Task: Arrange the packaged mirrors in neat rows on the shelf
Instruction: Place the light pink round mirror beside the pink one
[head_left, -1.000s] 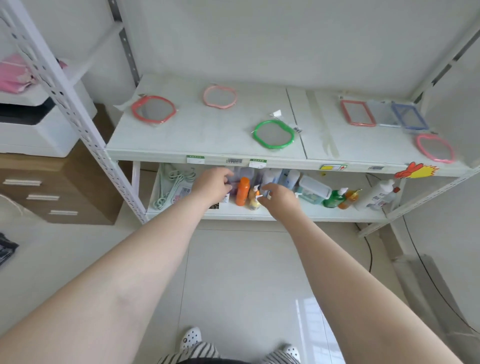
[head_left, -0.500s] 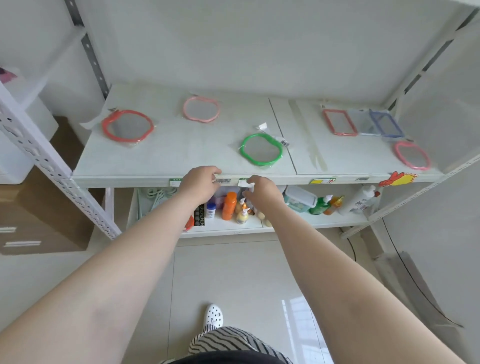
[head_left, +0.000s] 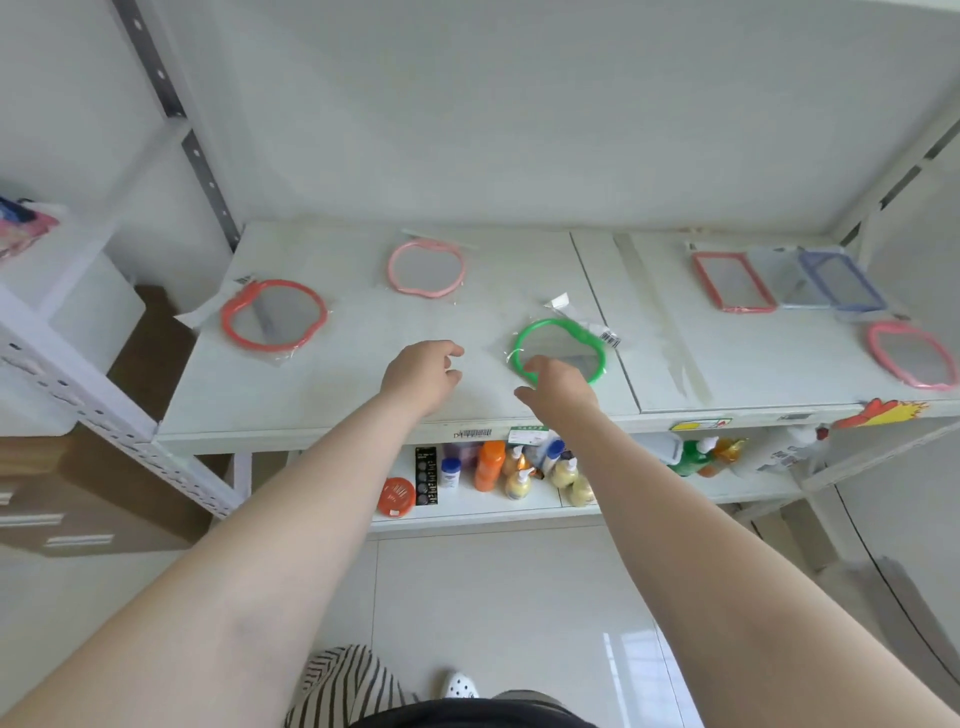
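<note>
Several packaged mirrors lie scattered on the white shelf (head_left: 363, 384). A green round mirror (head_left: 566, 343) sits at the middle front, and my right hand (head_left: 558, 387) reaches over its near edge with fingers apart, holding nothing. My left hand (head_left: 421, 371) hovers over bare shelf to its left, loosely curled and empty. A red round mirror (head_left: 274, 314) lies at the left, a pink one (head_left: 426, 267) further back. At the right lie a red rectangular mirror (head_left: 732, 283), a blue rectangular mirror (head_left: 841, 280) and a pink mirror (head_left: 911, 356).
A lower shelf (head_left: 467, 512) carries bottles, among them an orange bottle (head_left: 489, 465) and a green spray bottle (head_left: 691, 457). Perforated shelf posts (head_left: 78, 395) stand at the left. A brown drawer cabinet (head_left: 78, 499) stands on the floor beside the rack.
Both hands rose from the lower shelf's front edge up over the top shelf. The right hand now reaches the green mirror's near rim.
</note>
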